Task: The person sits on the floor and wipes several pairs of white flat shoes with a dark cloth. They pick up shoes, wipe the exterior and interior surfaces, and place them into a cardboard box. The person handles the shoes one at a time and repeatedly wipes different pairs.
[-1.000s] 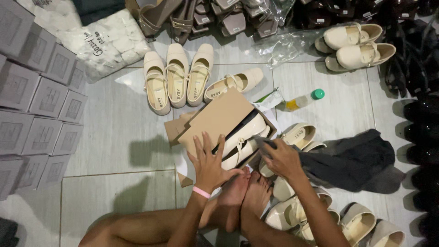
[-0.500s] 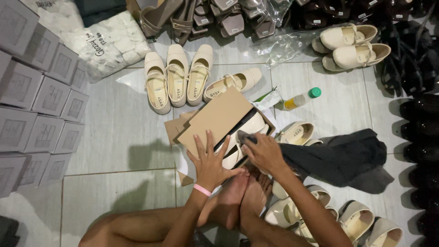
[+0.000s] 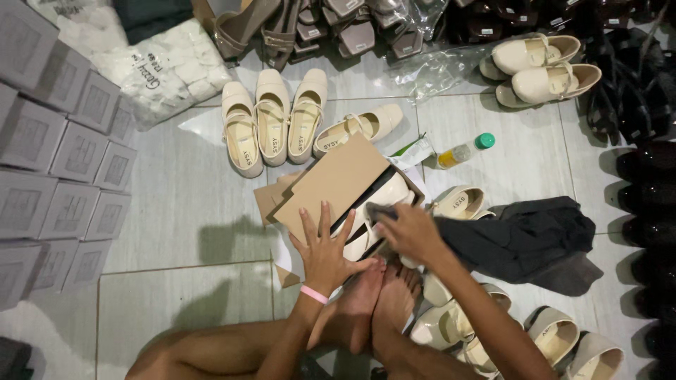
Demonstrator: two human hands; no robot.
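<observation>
A brown cardboard shoe box [image 3: 338, 184] lies on the tiled floor in front of my bare feet [image 3: 377, 302], its lid half over a cream strap shoe [image 3: 377, 204] inside. My left hand [image 3: 325, 246], with a pink wristband, rests flat with fingers spread on the box's near edge. My right hand [image 3: 408, 233] reaches over the shoe in the box, fingers curled around a small dark thing at its tip; I cannot tell what it is. A dark grey cloth [image 3: 524, 238] lies right of that hand.
Several cream shoes [image 3: 271, 121] line up beyond the box, more lie at the lower right [image 3: 556, 338] and upper right [image 3: 539, 67]. Grey boxes [image 3: 53, 155] are stacked at left. A small green-capped bottle [image 3: 465, 150], a white bag [image 3: 165, 67], and dark shoes [image 3: 644, 169] surround.
My right hand has moved left from the dark cloth to above the shoe in the box. My left hand has stayed on the box.
</observation>
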